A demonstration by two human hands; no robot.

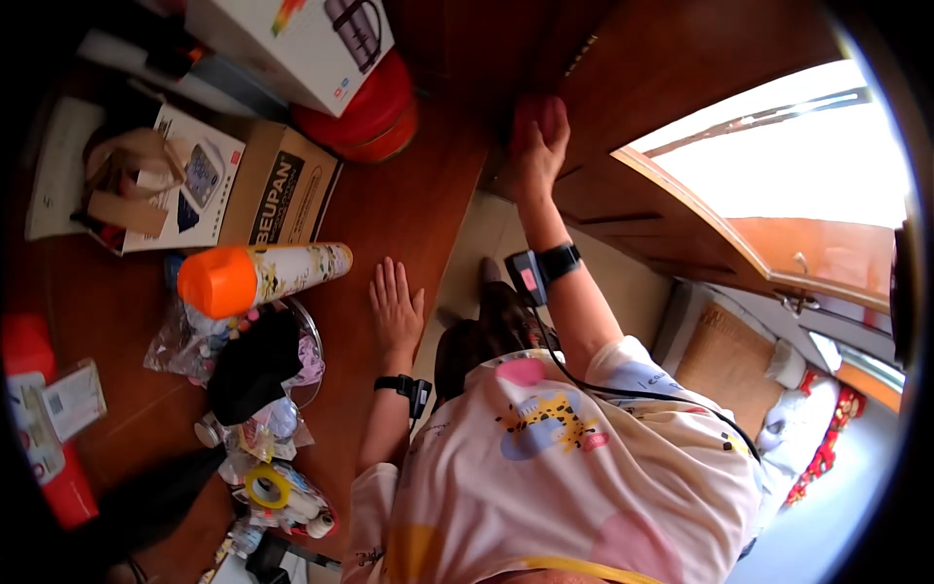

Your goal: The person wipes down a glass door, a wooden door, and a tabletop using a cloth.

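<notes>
My left hand (397,310) lies flat on the brown wooden tabletop (409,219) near its edge, fingers spread and nothing in it. My right hand (542,151) is stretched out beyond the table edge, its fingers wrapped round a dark red cloth (553,117) against the wooden door panel (623,107). Part of the cloth is hidden by the hand and shadow. An orange-capped spray can (297,271) lies on the table just left of my left hand.
A BEUPAN cardboard box (282,190), a red round tin (375,127) and a white box (321,49) stand at the upper left. Bagged items, a black cloth (255,365) and yellow tape (267,486) lie at the lower left. A window (778,156) is at right.
</notes>
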